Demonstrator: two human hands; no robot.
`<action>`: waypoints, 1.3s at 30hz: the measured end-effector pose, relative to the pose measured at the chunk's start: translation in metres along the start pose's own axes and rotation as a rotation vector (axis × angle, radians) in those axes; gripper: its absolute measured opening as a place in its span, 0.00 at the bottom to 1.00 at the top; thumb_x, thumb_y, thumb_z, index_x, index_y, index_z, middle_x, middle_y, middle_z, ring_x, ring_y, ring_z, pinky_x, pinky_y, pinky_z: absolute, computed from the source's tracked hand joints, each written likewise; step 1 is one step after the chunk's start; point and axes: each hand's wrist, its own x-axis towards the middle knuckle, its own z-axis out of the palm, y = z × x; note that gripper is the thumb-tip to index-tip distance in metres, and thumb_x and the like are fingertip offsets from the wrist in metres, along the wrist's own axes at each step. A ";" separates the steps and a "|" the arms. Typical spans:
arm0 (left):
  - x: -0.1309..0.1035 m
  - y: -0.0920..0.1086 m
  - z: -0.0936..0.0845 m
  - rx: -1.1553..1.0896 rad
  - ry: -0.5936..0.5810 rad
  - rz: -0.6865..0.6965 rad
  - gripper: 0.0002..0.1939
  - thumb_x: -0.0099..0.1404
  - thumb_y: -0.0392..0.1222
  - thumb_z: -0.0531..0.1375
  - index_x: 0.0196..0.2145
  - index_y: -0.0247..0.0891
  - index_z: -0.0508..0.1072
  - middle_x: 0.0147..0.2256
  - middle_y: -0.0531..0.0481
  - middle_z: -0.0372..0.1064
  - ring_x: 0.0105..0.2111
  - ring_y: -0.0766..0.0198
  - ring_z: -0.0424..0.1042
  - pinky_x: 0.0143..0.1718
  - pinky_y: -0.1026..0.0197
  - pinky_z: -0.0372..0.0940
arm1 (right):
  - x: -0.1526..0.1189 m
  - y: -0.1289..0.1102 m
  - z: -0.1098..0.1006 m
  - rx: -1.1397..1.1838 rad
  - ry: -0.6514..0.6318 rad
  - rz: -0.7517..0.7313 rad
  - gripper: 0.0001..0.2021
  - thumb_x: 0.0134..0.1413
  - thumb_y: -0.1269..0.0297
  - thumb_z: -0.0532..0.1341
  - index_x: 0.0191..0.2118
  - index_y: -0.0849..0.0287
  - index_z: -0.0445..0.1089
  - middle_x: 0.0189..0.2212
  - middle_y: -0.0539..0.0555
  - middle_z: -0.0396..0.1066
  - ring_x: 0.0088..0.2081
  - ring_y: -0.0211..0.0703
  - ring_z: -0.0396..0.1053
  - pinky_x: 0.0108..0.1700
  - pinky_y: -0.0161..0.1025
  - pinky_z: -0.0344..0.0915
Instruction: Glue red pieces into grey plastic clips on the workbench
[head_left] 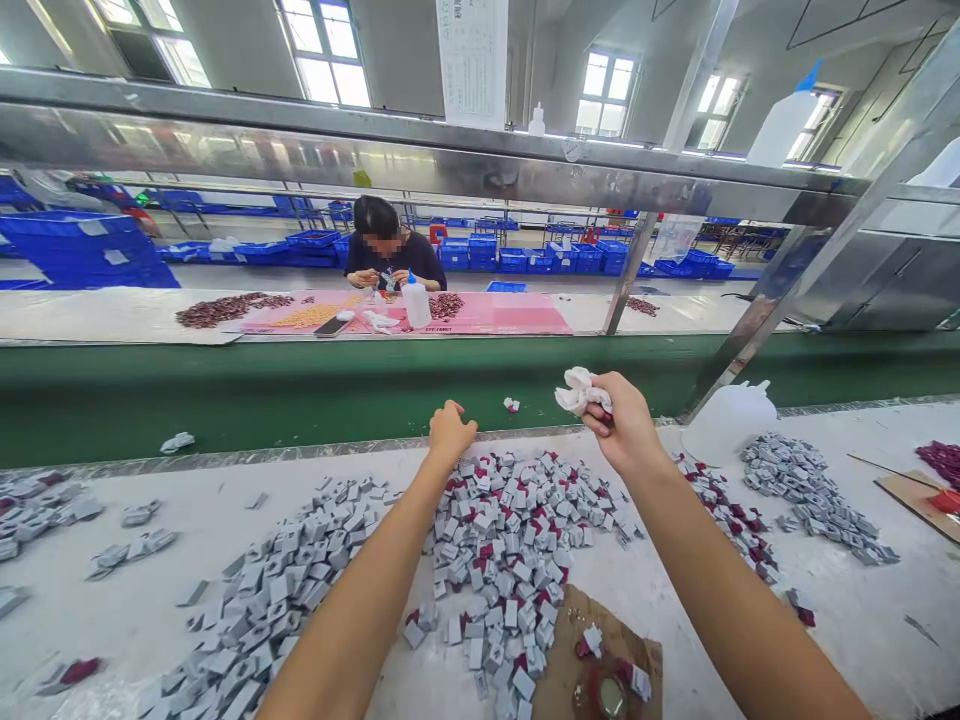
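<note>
My right hand (pixel 626 415) is closed around a crumpled white cloth (pixel 577 390), held up over the near edge of the green belt (pixel 375 380). Something dark red shows under its fingers. My left hand (pixel 451 432) is at the belt's near edge, fingers curled away from me; whatever they hold, if anything, is hidden. Below both hands spreads a heap of small grey plastic pieces (pixel 510 540), many with dark red parts. More grey pieces (pixel 277 580) lie heaped left of my left forearm. A small grey-and-red piece (pixel 511 405) sits on the belt between my hands.
Brown cardboard (pixel 551 680) with a small round container (pixel 609 692) lies in front. A white bottle (pixel 731 415) stands by a metal post at right, near another grey pile (pixel 806 490). Across the belt sits a person (pixel 394 255), hands raised. A steel beam (pixel 300 150) crosses overhead.
</note>
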 end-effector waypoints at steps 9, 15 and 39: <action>0.040 0.053 0.030 0.024 -0.129 0.134 0.24 0.80 0.51 0.70 0.67 0.39 0.77 0.65 0.38 0.75 0.61 0.47 0.80 0.61 0.41 0.79 | -0.026 0.009 -0.046 -0.048 0.073 0.100 0.28 0.38 0.59 0.80 0.28 0.52 0.56 0.23 0.41 0.60 0.20 0.27 0.52 0.16 0.25 0.45; 0.060 0.043 0.013 -0.028 -0.259 0.313 0.21 0.81 0.51 0.68 0.65 0.40 0.78 0.65 0.38 0.76 0.60 0.49 0.80 0.61 0.42 0.79 | -0.063 0.012 -0.075 -0.130 0.066 0.192 0.24 0.38 0.54 0.83 0.30 0.53 0.67 0.20 0.40 0.59 0.18 0.29 0.52 0.15 0.25 0.44; -0.115 0.073 0.008 -0.807 -0.290 0.688 0.27 0.74 0.65 0.69 0.53 0.37 0.85 0.47 0.40 0.86 0.46 0.52 0.85 0.53 0.51 0.81 | -0.028 0.038 -0.029 -0.293 -0.159 -0.093 0.16 0.53 0.50 0.76 0.36 0.51 0.73 0.28 0.44 0.70 0.20 0.33 0.57 0.19 0.36 0.57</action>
